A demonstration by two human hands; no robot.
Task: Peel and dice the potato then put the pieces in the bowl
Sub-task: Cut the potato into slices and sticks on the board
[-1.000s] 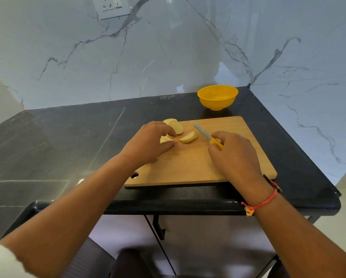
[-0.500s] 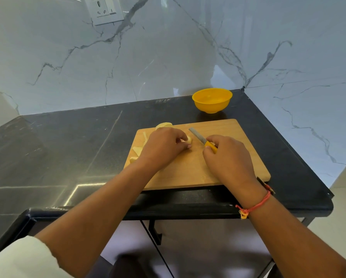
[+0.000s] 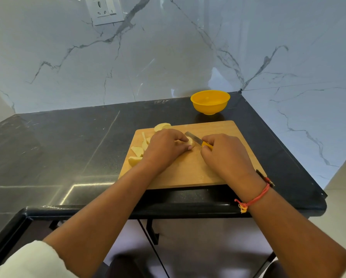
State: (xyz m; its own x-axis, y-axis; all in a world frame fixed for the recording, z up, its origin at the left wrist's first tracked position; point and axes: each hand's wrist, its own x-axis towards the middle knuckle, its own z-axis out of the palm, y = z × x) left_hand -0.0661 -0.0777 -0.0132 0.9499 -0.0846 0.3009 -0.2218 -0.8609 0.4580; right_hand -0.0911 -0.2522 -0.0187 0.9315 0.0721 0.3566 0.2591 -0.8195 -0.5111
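Note:
On the wooden cutting board (image 3: 198, 169), my left hand (image 3: 164, 149) pins a peeled potato piece (image 3: 190, 143) under its fingertips. My right hand (image 3: 226, 155) grips a small knife (image 3: 194, 138) by its yellow handle, the blade resting against that piece. Several other pale potato pieces (image 3: 137, 152) lie at the board's left edge, partly hidden by my left hand. A larger potato chunk (image 3: 161, 126) sits at the board's far left corner. The yellow bowl (image 3: 210, 101) stands empty behind the board.
The board lies on a black stone counter (image 3: 67, 149) whose front edge runs just below my wrists. White marble walls close off the back and right. A wall socket (image 3: 105, 10) is high on the back wall.
My left hand shifted from the left pieces to one piece in the board's middle and now holds it down. The knife blade has come up against that piece. The camera moved slightly.

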